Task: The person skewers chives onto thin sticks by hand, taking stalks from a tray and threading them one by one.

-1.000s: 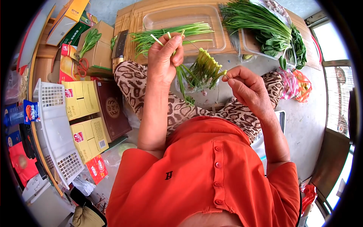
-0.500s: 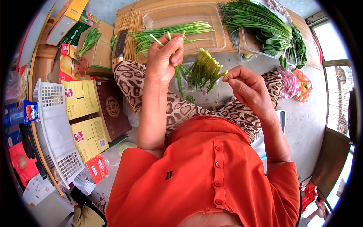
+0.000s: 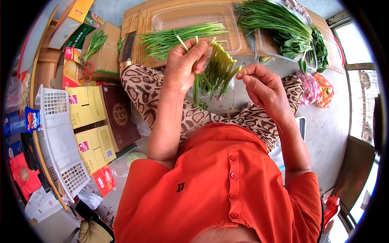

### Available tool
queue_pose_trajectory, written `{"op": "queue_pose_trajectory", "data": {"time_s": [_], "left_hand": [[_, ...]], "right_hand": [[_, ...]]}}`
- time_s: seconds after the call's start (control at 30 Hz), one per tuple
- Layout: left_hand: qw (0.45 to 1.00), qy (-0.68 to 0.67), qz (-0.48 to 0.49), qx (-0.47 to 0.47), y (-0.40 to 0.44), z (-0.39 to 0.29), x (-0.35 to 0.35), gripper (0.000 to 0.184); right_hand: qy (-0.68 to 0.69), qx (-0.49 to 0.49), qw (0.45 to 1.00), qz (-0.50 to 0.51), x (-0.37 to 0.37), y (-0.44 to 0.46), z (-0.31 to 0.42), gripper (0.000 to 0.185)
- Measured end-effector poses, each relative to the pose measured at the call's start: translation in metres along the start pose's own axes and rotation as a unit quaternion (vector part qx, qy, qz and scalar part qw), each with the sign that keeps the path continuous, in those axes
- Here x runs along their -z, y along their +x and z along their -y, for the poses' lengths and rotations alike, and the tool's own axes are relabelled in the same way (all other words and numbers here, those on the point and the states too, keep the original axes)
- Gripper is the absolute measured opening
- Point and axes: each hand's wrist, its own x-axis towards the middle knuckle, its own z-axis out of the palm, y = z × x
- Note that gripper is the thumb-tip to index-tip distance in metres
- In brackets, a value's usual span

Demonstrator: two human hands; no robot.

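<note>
Left hand with green stalks, near wooden board above grey floor.

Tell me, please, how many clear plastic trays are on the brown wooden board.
2. One tray is in the middle of the board, partly under thin green stalks; the other tray is further right, partly under heaped leafy greens. Others may be hidden.

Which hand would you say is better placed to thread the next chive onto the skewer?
Probably the left hand: it pinches loose chives right beside one end of the skewered chives, while the right hand is occupied, gripping at the other end.
</note>
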Motion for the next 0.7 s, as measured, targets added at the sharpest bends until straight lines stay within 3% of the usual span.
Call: {"op": "queue_pose_trajectory", "data": {"time_s": [0.1,0.17,0.33,0.7], "left_hand": [[0.998,0.035,-0.039,-0.046,0.003,0.003,0.001,0.022],[0.978,0.113,-0.102,-0.145,0.009,0.006,0.011,0.029],[0.981,0.116,-0.097,-0.119,0.007,-0.005,0.019,0.036],[0.997,-0.022,-0.04,-0.064,0.005,-0.005,0.011,0.019]], "right_hand": [[0.008,0.004,1.0,0.003,0.002,0.001,-0.002,0.013],[0.01,0.004,1.0,0.004,0.003,0.0,-0.003,0.013],[0.006,0.002,1.0,-0.008,0.005,-0.001,-0.006,0.013],[0.009,0.004,1.0,0.021,-0.002,-0.001,-0.003,0.013]]}}
